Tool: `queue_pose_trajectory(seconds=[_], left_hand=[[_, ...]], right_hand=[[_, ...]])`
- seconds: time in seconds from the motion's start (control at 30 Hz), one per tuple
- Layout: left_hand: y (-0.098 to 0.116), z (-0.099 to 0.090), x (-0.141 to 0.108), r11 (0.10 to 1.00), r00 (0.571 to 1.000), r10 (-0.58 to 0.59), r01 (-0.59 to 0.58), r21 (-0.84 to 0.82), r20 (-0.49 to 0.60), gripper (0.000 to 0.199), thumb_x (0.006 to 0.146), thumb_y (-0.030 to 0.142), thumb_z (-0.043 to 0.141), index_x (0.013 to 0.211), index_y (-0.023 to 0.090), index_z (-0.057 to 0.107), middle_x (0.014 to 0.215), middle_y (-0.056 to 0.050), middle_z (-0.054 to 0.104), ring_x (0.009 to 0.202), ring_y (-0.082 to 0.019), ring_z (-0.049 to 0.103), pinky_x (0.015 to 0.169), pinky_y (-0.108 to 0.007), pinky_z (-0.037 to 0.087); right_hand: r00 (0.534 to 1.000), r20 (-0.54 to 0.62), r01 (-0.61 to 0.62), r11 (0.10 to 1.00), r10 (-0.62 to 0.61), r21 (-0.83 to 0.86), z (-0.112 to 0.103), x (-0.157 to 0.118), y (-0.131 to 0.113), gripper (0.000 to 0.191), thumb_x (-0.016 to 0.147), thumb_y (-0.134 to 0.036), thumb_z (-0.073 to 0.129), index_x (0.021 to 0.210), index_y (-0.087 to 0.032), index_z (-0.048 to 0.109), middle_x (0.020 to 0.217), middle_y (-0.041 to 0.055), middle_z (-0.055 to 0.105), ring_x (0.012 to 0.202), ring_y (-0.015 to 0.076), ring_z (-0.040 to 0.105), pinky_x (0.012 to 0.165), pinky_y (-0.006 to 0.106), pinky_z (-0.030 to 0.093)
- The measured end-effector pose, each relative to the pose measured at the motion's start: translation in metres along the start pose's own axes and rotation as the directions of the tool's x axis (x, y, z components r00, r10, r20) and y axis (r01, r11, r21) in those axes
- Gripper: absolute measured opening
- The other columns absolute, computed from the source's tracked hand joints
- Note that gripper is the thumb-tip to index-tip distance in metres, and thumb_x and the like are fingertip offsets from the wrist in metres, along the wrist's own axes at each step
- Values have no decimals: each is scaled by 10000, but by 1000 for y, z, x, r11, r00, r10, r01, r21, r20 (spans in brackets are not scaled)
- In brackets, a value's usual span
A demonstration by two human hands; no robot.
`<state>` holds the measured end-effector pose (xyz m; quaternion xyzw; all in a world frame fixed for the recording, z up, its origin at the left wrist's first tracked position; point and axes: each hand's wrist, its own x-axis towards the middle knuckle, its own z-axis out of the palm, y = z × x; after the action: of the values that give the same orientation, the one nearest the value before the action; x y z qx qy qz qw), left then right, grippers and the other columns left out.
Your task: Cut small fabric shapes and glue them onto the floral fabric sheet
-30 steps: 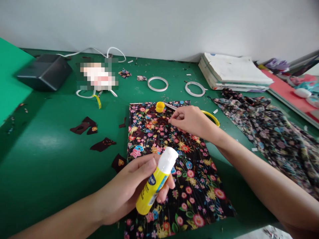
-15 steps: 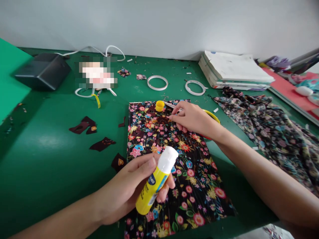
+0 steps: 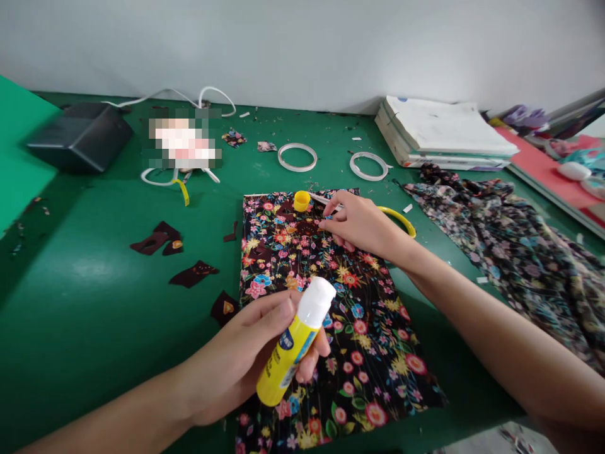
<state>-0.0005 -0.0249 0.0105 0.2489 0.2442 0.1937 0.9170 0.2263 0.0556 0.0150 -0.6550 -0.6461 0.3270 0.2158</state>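
Observation:
My left hand (image 3: pixel 265 343) is wrapped round an uncapped yellow glue stick (image 3: pixel 290 353), tilted with its white end up and to the right. Under it lies a flat floral cloth (image 3: pixel 359 328) on a black ground. Thumb and forefinger of my right hand (image 3: pixel 352 221) are pinched together at the right end of a small dark brown cutout (image 3: pixel 308 228) on the cloth's upper part. A yellow cap (image 3: pixel 302 202) sits just beyond that piece. Partly hidden by my right hand are scissors with a yellow handle (image 3: pixel 401 221), their blades pointing left.
More dark brown scraps (image 3: pixel 193 273) lie left of the cloth on the green table (image 3: pixel 94 328). Two white tape rolls (image 3: pixel 297 157) are behind it. At the right are a stack of books (image 3: pixel 444 135) and crumpled floral fabric (image 3: pixel 510 233). A black box (image 3: pixel 80 139) stands at the back left.
The view has shifted very slightly. Both hands, the glue stick and the pieces on the cloth keep almost the same places.

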Motion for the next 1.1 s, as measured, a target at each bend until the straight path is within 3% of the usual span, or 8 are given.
queue_pose_trajectory(seconds=[0.1,0.17,0.27,0.33,0.5,0.7,0.97,1.1], left_hand=[[0,-1,-1,1000,1000,-3,3,11,7,380,949,519,611,880,148,660,705,-20,633,589,-91,509,586,-175,416],[0,-2,-2,1000,1000,-7,6,21,21,402,965,517,585,868,137,673,709,-27,624,598,-92,506,578,-172,408],[0,-3,-1,1000,999,4,-5,25,44,427,989,507,544,854,128,689,708,-35,622,602,-92,503,577,-172,406],[0,-3,0,1000,999,18,-19,20,51,419,995,496,538,859,134,698,702,-34,624,594,-92,501,579,-174,409],[0,-3,-1,1000,999,17,-17,7,47,401,987,484,559,853,135,703,701,-34,631,589,-91,509,587,-176,420],[-2,-4,-3,1000,1000,2,-1,-29,29,402,959,500,607,868,123,712,686,-35,634,603,-94,542,624,-184,442],[-4,-6,0,999,1000,11,-10,-53,25,378,942,497,640,932,125,705,758,-39,662,609,-93,591,598,-185,462],[-2,-3,-1,999,1000,-6,6,-51,8,390,915,503,678,857,118,674,763,-41,674,593,-83,591,566,-169,453]], right_hand=[[988,-131,85,996,-84,0,-5,-6,-3,167,882,-193,634,866,-226,471,565,-59,645,427,114,558,494,253,423],[947,-207,236,969,-246,-71,-11,-14,-4,162,874,-177,644,890,-220,488,689,-29,691,569,124,625,599,264,470],[830,-111,514,827,-546,-226,-18,-26,-1,98,896,-120,586,959,-194,569,900,27,737,793,149,699,747,283,520],[773,4,613,745,-634,-262,-19,-30,5,172,907,-85,528,1026,-173,615,1021,62,741,920,176,715,818,304,539],[762,99,639,719,-640,-274,-12,-28,17,272,865,-40,520,1097,-137,626,1077,90,746,976,218,728,878,352,554],[791,-18,587,767,-611,-260,-10,-28,14,214,875,-56,537,1049,-150,618,1010,40,760,905,148,735,795,254,563],[774,-78,566,741,-629,-362,-18,-25,5,193,915,-92,535,1017,-117,696,951,58,745,843,148,688,760,265,505],[800,79,562,697,-595,-445,-20,-6,-18,172,935,-156,573,973,-142,740,893,57,758,741,156,657,690,289,454]])
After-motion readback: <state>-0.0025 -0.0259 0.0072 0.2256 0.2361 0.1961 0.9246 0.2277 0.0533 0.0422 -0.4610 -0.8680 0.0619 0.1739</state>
